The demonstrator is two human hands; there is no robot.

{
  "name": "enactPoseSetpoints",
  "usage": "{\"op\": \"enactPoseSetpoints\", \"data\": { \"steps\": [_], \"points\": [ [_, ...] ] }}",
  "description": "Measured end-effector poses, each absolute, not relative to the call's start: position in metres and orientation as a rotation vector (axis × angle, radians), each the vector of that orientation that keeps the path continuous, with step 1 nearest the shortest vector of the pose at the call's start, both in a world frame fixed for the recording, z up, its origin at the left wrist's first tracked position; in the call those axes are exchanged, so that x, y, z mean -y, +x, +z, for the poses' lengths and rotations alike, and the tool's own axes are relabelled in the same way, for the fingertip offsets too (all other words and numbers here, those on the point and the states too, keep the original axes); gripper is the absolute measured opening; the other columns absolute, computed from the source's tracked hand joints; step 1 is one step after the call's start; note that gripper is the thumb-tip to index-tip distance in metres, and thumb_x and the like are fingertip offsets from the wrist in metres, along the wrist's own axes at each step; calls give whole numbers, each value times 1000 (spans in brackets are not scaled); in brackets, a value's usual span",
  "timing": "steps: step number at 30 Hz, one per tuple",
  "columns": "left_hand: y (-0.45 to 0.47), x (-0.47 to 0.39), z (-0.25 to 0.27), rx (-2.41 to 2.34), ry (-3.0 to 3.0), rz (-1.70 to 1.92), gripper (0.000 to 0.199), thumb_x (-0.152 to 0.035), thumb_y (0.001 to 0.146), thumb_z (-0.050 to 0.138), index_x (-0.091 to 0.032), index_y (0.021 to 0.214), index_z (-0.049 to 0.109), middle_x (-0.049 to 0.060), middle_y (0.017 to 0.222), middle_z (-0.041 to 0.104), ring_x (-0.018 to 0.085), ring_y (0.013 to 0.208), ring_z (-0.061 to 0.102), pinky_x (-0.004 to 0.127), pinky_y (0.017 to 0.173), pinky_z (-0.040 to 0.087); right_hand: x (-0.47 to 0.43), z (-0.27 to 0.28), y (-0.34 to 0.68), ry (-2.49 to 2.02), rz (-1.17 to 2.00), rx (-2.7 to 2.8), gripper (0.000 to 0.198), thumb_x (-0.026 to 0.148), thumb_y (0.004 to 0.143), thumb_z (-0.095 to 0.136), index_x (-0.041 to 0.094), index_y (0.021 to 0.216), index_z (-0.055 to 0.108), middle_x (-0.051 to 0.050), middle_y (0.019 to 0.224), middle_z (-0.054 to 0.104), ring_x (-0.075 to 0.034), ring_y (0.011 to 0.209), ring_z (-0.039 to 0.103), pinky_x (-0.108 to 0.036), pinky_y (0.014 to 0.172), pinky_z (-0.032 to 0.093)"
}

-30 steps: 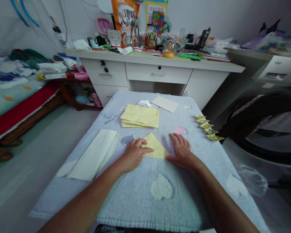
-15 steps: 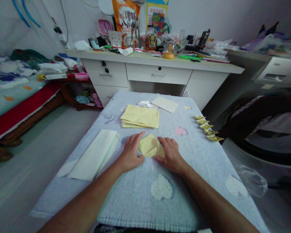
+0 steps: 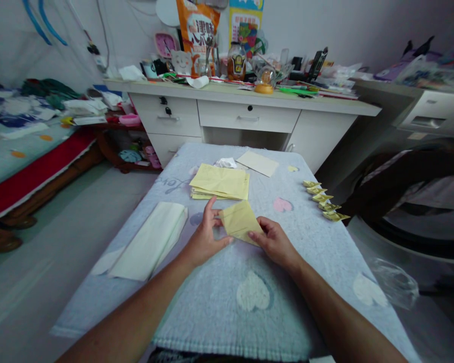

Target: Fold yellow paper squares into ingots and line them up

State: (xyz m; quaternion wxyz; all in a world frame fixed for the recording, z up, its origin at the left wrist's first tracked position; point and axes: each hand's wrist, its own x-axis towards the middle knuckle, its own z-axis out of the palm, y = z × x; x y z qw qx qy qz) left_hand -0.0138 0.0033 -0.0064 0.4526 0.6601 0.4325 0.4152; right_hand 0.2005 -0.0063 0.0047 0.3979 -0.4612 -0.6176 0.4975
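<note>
A small folded piece of yellow paper [image 3: 240,220] is held tilted above the cloth, between both hands. My right hand [image 3: 278,244] pinches its right corner, thumb on top and fingers behind. At the left side, my left hand [image 3: 206,237] holds the edge, its thumb by the lower corner and fingertips by the left corner; the index finger sticks up. Just beyond lies a stack of yellow paper sheets [image 3: 220,181]. Several small folded yellow paper shapes [image 3: 323,199] sit in a row near the right edge of the cloth.
A blue-grey cloth [image 3: 212,307] with hearts covers the table. A folded white-green cloth or paper [image 3: 151,242] lies at left. Behind the stack are a crumpled white tissue [image 3: 226,163] and a pale card [image 3: 258,163]. A cluttered desk [image 3: 227,93] stands beyond; a washing machine [image 3: 427,116] is at right.
The yellow paper has come up off the cloth and turned, showing a flat face. My right hand has closed into a pinch on it; my left fingers have shifted to its left edge.
</note>
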Motion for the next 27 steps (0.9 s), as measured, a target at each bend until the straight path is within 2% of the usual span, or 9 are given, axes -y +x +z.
{"op": "enactPoseSetpoints", "data": {
  "steps": [2,4,6,8,10,12,19,23,27],
  "points": [
    [-9,-4,-5,-974,1437,1107,104,-22,70,73,-32,146,2,10,127,48,17,96,61,39,89,50,7,6,199,-1050,1424,1360,30,43,76,68,20,93,60,-3,89,67,-18,78,61,-30,70,48],
    [-4,-5,-4,-912,1338,1067,82,-26,69,75,-25,139,30,10,122,56,18,95,62,37,87,50,8,8,195,-976,1503,1238,38,44,74,72,22,102,60,-4,101,69,-20,88,64,-33,77,50],
    [0,-5,-2,-872,1289,971,53,-29,71,75,-17,118,54,9,110,64,20,94,63,35,87,49,10,10,192,-940,1526,1185,42,43,73,74,23,107,59,-4,107,69,-21,94,64,-34,82,50],
    [2,-4,-1,-867,1238,936,33,-33,74,72,-14,100,63,7,96,68,19,87,64,32,83,48,11,12,190,-927,1531,1162,44,42,73,74,24,110,59,-4,109,69,-21,95,65,-35,83,50],
    [2,-4,0,-907,1196,969,23,-34,77,70,-13,85,64,4,82,68,16,78,62,28,76,47,12,12,189,-919,1546,1151,45,41,73,74,24,112,59,-4,108,70,-21,93,66,-35,83,50],
    [0,-4,1,-938,1167,1015,22,-34,77,69,-13,76,62,1,74,65,13,71,59,25,70,45,13,11,189,-906,1580,1160,44,41,74,74,23,112,60,-5,107,70,-20,90,67,-35,82,51],
    [-4,-4,4,-932,1142,1060,22,-35,78,68,-13,79,64,2,72,64,13,67,57,25,66,43,16,5,185,-895,1628,1287,44,43,75,72,22,112,63,-5,106,71,-20,90,66,-35,80,52],
    [-3,-3,5,-919,1053,1086,24,-36,76,70,-14,78,60,2,75,65,14,68,60,26,67,47,17,7,186,-890,1572,1430,40,45,78,70,21,110,66,-5,107,70,-22,96,65,-37,88,50],
    [-3,-2,8,-898,981,1118,27,-31,73,71,-18,84,51,-1,72,64,12,63,59,23,60,46,16,7,189,-856,1570,1402,38,43,81,67,22,113,64,-6,110,69,-22,102,63,-39,95,46]
  ]
}}
